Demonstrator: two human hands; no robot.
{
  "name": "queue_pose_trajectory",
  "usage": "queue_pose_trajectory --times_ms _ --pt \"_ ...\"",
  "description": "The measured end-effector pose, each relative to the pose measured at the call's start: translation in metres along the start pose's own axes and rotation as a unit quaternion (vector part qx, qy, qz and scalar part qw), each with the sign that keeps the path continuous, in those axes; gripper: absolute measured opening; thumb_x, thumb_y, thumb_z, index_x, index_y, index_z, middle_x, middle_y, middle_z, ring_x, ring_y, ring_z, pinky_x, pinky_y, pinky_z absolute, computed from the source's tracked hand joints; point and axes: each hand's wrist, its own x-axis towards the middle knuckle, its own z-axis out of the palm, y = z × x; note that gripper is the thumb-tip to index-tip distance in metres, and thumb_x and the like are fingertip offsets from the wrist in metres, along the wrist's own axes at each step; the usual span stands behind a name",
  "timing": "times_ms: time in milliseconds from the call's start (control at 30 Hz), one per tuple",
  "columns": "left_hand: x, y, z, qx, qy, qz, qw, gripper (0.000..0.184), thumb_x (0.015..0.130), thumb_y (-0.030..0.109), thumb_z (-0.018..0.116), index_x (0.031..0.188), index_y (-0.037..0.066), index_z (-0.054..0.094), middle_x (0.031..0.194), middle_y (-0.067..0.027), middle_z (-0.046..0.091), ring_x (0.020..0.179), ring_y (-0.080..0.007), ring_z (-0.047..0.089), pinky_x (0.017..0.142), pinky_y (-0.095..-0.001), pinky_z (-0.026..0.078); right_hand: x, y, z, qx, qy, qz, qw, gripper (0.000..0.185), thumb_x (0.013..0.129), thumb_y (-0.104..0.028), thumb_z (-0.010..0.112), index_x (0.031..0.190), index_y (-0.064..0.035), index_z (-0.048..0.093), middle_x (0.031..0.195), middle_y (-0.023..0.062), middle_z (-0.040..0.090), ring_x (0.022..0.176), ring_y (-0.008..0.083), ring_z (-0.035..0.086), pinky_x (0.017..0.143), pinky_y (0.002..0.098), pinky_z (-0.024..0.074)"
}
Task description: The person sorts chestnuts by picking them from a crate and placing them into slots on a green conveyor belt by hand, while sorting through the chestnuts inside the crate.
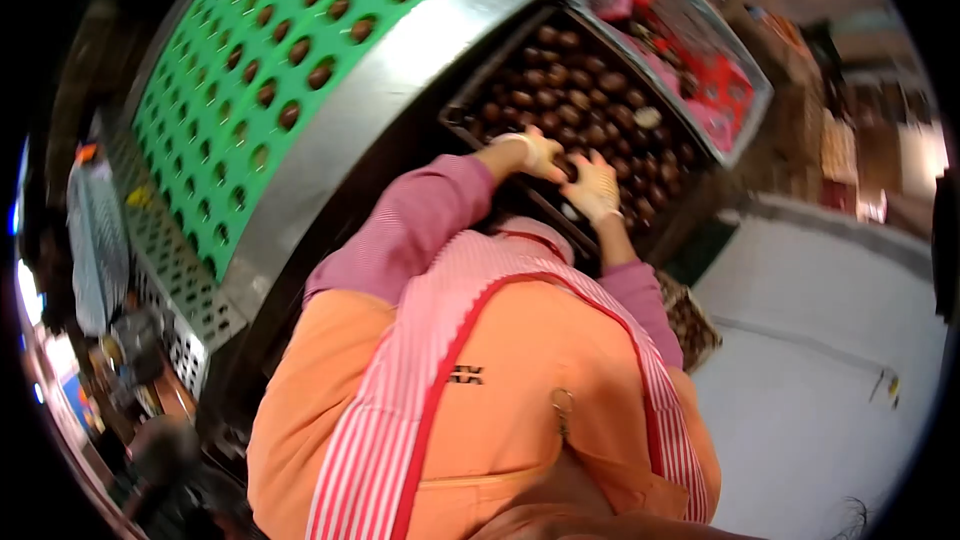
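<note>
Both hands wear thin pale gloves and are at the near edge of a dark tray [458, 120] of round, shiny brown nuts [600, 120]. My left hand [537, 153] has its fingers bent round a brown nut at the tray's edge. Close beside it on the right, my right hand [595, 188] has its thumb and fingers apart, bent down over the nuts. A few dark nuts show between the two hands. What lies beneath the palms is hidden.
A green perforated sheet [225, 90] holding brown nuts in its holes curves along the left, bordered by a wide metal rim [330, 130]. Beyond the tray sits a metal-edged box [745, 130] with red and pink wrappers. A pale surface [820, 340] lies at right.
</note>
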Motion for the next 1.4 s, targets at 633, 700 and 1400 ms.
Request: queue_pose_trajectory --times_ms 633,700,1400 --pt "-0.077 -0.017 -0.037 -0.479 0.119 0.185 0.850 0.056 0.076 0.033 0.075 0.120 0.004 0.057 0.109 -0.0070 0.064 0.097 -0.0192 0.058 0.079 -0.0356 0.051 0.055 0.026 0.005 0.096 -0.287 -0.087 0.949 0.070 0.057 -0.024 0.082 0.123 -0.0077 0.062 0.149 0.0245 0.032 0.131 0.0403 0.041 0.107 0.0395 0.0390" --pt "-0.111 -0.028 -0.044 -0.649 0.147 0.253 0.702 0.046 0.081 0.028 0.072 0.117 0.005 0.056 0.104 -0.0083 0.064 0.089 -0.0154 0.057 0.069 -0.0296 0.050 0.055 0.012 -0.001 0.043 -0.257 -0.106 0.960 0.068 0.057 -0.024 0.083 0.119 -0.0067 0.064 0.146 0.0239 0.035 0.130 0.0392 0.043 0.107 0.0396 0.0393" --pt "-0.425 -0.367 0.094 -0.621 0.685 -0.153 0.349 0.049 0.077 0.027 0.079 0.118 0.009 0.061 0.102 -0.0097 0.061 0.076 -0.0223 0.063 0.056 -0.0328 0.051 0.127 -0.506 -0.007 0.333 -0.410 -0.318 0.787 0.041 0.074 -0.016 0.077 0.110 -0.0024 0.064 0.095 0.0012 0.063 0.077 0.0113 0.059 0.066 0.0261 0.0500"
